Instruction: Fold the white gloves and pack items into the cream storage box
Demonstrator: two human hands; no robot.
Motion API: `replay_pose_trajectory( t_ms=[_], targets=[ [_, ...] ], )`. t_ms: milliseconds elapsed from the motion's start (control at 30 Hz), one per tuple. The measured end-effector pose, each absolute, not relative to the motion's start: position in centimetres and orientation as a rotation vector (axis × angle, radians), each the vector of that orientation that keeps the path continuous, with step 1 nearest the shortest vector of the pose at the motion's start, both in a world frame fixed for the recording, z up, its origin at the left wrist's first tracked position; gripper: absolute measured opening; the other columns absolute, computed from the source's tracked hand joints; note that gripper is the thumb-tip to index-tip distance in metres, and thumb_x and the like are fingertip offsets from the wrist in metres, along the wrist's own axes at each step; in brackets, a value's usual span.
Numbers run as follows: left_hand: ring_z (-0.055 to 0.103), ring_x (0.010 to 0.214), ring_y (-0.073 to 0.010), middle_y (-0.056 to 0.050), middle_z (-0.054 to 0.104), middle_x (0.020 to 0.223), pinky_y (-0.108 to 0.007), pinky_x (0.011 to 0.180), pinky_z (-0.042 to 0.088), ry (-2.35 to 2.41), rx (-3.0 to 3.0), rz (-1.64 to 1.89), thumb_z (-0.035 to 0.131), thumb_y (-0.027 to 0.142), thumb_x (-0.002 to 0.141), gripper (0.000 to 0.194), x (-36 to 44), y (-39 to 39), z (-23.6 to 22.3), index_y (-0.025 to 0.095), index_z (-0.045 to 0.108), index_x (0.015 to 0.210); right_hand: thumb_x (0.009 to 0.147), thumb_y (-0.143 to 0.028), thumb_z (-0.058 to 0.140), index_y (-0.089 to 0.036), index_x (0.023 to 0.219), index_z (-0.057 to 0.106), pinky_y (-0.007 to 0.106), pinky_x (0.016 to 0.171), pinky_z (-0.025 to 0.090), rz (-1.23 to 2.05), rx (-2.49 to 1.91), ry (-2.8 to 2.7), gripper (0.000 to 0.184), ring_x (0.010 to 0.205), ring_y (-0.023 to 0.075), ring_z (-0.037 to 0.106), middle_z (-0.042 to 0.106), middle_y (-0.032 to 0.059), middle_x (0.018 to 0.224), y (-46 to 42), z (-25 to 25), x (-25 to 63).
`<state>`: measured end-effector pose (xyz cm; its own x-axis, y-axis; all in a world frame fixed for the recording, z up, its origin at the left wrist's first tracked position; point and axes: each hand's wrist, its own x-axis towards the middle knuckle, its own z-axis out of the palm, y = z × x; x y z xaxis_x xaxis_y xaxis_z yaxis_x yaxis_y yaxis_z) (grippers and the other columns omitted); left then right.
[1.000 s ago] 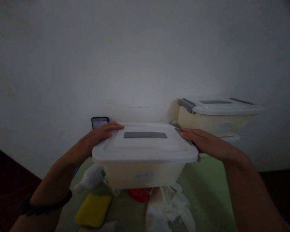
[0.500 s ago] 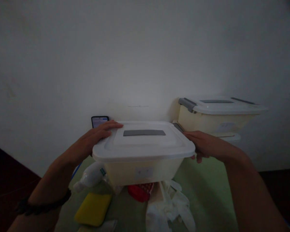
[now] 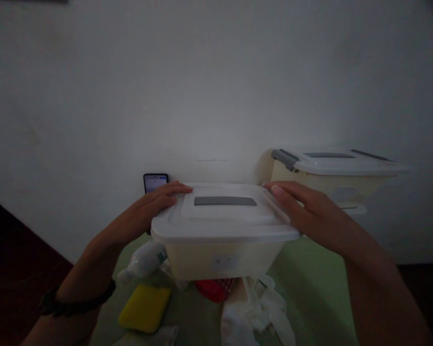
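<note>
A cream storage box (image 3: pixel 195 259) with a white lid (image 3: pixel 223 222) stands in front of me; a grey strip (image 3: pixel 225 201) runs across the lid's middle. Stretched out over the lid's left edge, the fingers of my left hand (image 3: pixel 144 211) lie flat. My right hand (image 3: pixel 303 206) rests on the lid's right edge, fingers extended and thumb on top. Both hands look open, and the undersides of the fingers are hidden. The side latches under my hands cannot be made out. Close to my left wrist lies a white bottle (image 3: pixel 144 259).
A second lidded box (image 3: pixel 310 180) stands raised at the right by the wall. A phone (image 3: pixel 155 182) leans behind my left hand. On the green surface (image 3: pixel 310 288) lie a yellow sponge (image 3: pixel 144 307), a red item (image 3: pixel 214 290) and white gloves (image 3: pixel 256 312).
My right hand has come up from the box's right side onto the lid's edge. My left hand stays on the lid. The whole view has shifted slightly.
</note>
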<state>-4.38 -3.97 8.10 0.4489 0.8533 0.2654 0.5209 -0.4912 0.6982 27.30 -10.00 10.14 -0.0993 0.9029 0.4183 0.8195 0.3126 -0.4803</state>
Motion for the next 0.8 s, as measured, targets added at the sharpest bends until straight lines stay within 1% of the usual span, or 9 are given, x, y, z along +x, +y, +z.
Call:
replay_pose_trajectory(
  t_ms=[100,200,267,433,567,700,800],
  targets=[
    [0.028,0.143,-0.0237,-0.001,0.050,0.143,-0.041,0.119,0.014,1.113,2.194,0.853,0.040,0.040,0.092,0.042,-4.2,-4.1,8.1,0.023,0.059,0.125,0.093,-0.049,0.038,-0.017,0.118,0.062,0.044,0.104,0.041,0.198,-1.441,-2.018,0.047,0.118,0.0266,0.058,0.064,0.0109,0.126,-10.7,10.3,25.7],
    [0.026,0.143,-0.0226,0.000,0.051,0.143,-0.040,0.120,0.013,1.112,2.181,0.855,0.041,0.038,0.091,0.040,-4.0,-4.2,8.3,0.024,0.059,0.124,0.094,-0.049,0.038,-0.019,0.122,0.061,0.044,0.100,0.045,0.269,-1.422,-2.149,0.047,0.114,0.0255,0.061,0.066,0.0090,0.124,-11.3,10.4,24.8],
    [0.025,0.144,-0.0213,0.001,0.051,0.142,-0.040,0.120,0.011,1.116,2.180,0.845,0.041,0.037,0.092,0.039,-3.8,-4.2,8.4,0.024,0.058,0.124,0.093,-0.050,0.039,-0.020,0.124,0.060,0.045,0.101,0.045,0.272,-1.433,-2.192,0.048,0.116,0.0256,0.060,0.065,0.0086,0.126,-11.6,10.4,24.6],
    [0.025,0.143,-0.0210,0.000,0.052,0.142,-0.040,0.120,0.012,1.087,2.186,0.854,0.042,0.038,0.092,0.039,-3.6,-4.4,8.5,0.024,0.059,0.123,0.093,-0.053,0.038,-0.020,0.131,0.055,0.048,0.110,0.036,0.262,-1.451,-2.248,0.054,0.130,0.0258,0.048,0.054,0.0082,0.140,-11.7,10.1,24.9],
    [0.025,0.144,-0.0210,0.000,0.051,0.143,-0.041,0.120,0.011,1.090,2.204,0.833,0.041,0.039,0.092,0.040,-3.6,-4.5,8.5,0.023,0.057,0.125,0.093,-0.054,0.035,-0.019,0.137,0.049,0.050,0.111,0.034,0.266,-1.463,-2.273,0.057,0.132,0.0250,0.046,0.050,0.0076,0.143,-11.7,9.9,25.0],
    [0.027,0.143,-0.0214,0.000,0.052,0.142,-0.043,0.120,0.012,1.101,2.215,0.832,0.041,0.039,0.092,0.039,-3.6,-4.6,8.6,0.025,0.058,0.124,0.094,-0.050,0.035,-0.017,0.135,0.050,0.049,0.110,0.036,0.245,-1.434,-2.290,0.055,0.129,0.0246,0.048,0.053,0.0096,0.140,-11.7,9.9,24.9],
    [0.025,0.143,-0.0206,0.001,0.051,0.142,-0.042,0.120,0.012,1.108,2.214,0.820,0.041,0.039,0.092,0.039,-3.6,-4.6,8.7,0.026,0.058,0.124,0.095,-0.047,0.037,-0.017,0.132,0.052,0.047,0.109,0.037,0.228,-1.402,-2.297,0.050,0.128,0.0243,0.048,0.055,0.0106,0.137,-11.5,9.8,25.0]
  ],
)
